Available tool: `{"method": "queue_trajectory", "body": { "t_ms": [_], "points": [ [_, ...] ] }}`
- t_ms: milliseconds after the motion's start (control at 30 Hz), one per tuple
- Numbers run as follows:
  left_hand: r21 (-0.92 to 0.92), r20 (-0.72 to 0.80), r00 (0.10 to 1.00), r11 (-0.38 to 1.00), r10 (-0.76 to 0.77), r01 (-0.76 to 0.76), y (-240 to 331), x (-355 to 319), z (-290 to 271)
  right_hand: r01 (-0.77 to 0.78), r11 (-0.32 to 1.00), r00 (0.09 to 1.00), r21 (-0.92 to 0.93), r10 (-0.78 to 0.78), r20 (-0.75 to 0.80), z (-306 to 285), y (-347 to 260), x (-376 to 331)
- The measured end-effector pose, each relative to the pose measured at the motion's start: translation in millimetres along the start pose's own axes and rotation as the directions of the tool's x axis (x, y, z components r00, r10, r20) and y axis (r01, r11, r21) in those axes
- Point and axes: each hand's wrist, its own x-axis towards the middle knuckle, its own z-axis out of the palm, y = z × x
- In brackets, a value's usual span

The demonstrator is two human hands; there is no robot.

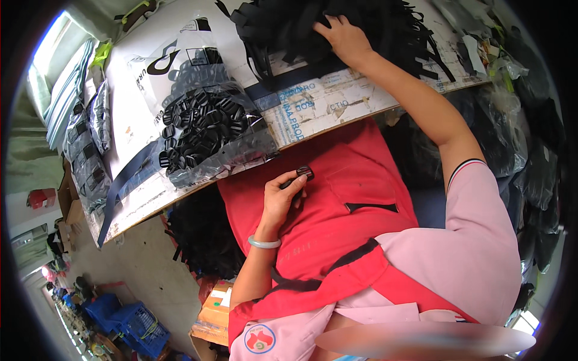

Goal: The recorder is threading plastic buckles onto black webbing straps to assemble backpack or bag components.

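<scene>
Buckle (304,172), small and black, sits near the centre of the frame, pinched in our left hand (282,200) over the red apron (349,198). At the upper middle our right hand (344,37) presses fingers-down into the heap of black straps (289,27) on the worktop (325,105); we cannot tell if it grips any. Left of the straps, a clear bag of black buckles (201,129) lies on the worktop.
</scene>
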Motion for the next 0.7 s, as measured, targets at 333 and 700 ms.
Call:
{"method": "queue_trajectory", "body": {
  "t_ms": [333,700],
  "points": [
    [-0.041,0.009,1.000,0.999,-0.011,0.012,-5.1,1.1,-2.9,0.086,0.954,0.996,0.287,-0.080,-0.034,-20.9,-40.4,-8.1],
    [0.012,-0.001,1.000,1.000,-0.012,0.012,-3.1,-0.3,2.0,-0.006,0.814,0.998,0.581,0.038,-0.044,-41.3,-103.7,-29.0]
  ]
}}
